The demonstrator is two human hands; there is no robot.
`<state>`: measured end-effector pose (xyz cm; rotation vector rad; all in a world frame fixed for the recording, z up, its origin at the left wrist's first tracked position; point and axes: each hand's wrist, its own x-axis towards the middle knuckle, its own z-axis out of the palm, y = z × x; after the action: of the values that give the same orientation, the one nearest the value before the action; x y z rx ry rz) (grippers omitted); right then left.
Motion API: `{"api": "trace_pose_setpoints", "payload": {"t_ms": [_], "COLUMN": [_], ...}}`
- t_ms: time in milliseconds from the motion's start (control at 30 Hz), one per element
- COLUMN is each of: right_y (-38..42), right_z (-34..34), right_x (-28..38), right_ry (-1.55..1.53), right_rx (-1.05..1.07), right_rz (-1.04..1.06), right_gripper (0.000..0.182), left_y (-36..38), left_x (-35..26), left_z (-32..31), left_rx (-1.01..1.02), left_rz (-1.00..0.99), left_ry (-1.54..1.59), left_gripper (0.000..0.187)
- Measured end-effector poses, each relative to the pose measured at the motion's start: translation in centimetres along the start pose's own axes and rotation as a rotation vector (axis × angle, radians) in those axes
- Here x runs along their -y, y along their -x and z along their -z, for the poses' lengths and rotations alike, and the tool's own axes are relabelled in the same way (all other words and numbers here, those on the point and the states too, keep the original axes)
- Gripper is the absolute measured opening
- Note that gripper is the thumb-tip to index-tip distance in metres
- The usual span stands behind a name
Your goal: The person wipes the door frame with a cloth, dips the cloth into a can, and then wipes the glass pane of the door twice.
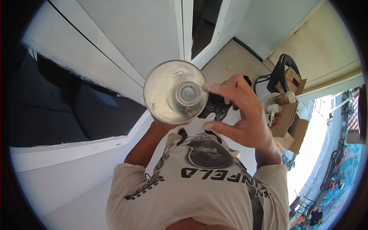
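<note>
A round silvery metal container [165, 92] with a ringed neck near its middle is at the upper centre, its round face toward the camera. My left hand [168, 125] holds it from below and behind; the metal hides most of its fingers. Just to the right is my right hand [247, 111], its thumb and fingers spread apart and holding nothing. Its index fingertip is at or very near the container's right edge. A black object [219, 109], partly hidden, shows between the container and my right hand.
White panels [130, 27] and a dark window pane [76, 103] stand at the left. To the right are a black chair [285, 67], open cardboard boxes [285, 120] and a white cup-like item [273, 108]. Beyond a bright opening, a bicycle and blurred items show outside.
</note>
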<state>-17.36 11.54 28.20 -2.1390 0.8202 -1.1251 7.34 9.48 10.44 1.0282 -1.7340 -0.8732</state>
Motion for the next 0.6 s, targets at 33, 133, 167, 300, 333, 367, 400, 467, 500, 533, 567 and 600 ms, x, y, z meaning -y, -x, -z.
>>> {"api": "trace_pose_setpoints", "payload": {"t_ms": [33,133,167,300,333,367,400,467,500,533,567,600], "right_y": [0.3,1.8,2.0,4.1,4.5,4.8,5.1,5.6,6.1,6.5,7.0,7.5], "right_z": [0.6,2.7,2.9,3.1,3.3,3.6,4.0,4.6,5.0,5.2,5.4,5.7], "right_x": [-0.2,-2.2,-2.7,-4.4,-4.5,-4.7,-5.0,-5.9,-6.1,-6.1,-6.1,-6.1], "right_ry": [-0.067,-0.155,-0.145,-0.301,-0.281,-0.26,-0.045,0.075,0.184,0.201,0.173,0.142], "right_rx": [-0.027,-0.057,-0.072,-0.221,-0.246,-0.273,-0.256,-0.273,-0.266,-0.288,-0.322,-0.353], "right_rz": [-0.082,-0.099,-0.105,-0.169,-0.271,-0.374,-0.391,-0.362,-0.323,-0.338,-0.416,-0.488], "right_gripper": [0.061,0.053,0.053,0.041,0.041,0.041,0.043,0.046,0.049,0.049,0.053,0.056], "left_y": [0.0,0.3,0.5,1.5,1.7,1.5,1.4,1.0,0.8,0.5,0.4,0.2], "left_x": [-0.2,-0.5,-0.5,1.8,2.7,3.0,3.2,2.4,0.6,-0.4,-0.4,-0.3], "left_z": [0.1,-0.8,-1.0,-1.1,-1.3,-1.6,-1.8,-2.5,-2.8,-3.2,-3.6,-4.1], "left_rx": [-0.038,-0.144,-0.129,0.05,0.122,0.141,0.145,0.173,0.177,0.182,0.206,0.198], "left_rz": [-0.127,-0.164,-0.171,-0.136,-0.133,-0.145,-0.177,-0.221,-0.175,-0.128,-0.14,-0.27], "left_ry": [-0.164,-0.019,-0.01,-0.026,-0.089,-0.079,-0.08,-0.066,0.027,0.118,0.132,0.034], "left_gripper": [0.096,0.073,0.073,0.067,0.065,0.065,0.076,0.087,0.074,0.062,0.062,0.064]}}
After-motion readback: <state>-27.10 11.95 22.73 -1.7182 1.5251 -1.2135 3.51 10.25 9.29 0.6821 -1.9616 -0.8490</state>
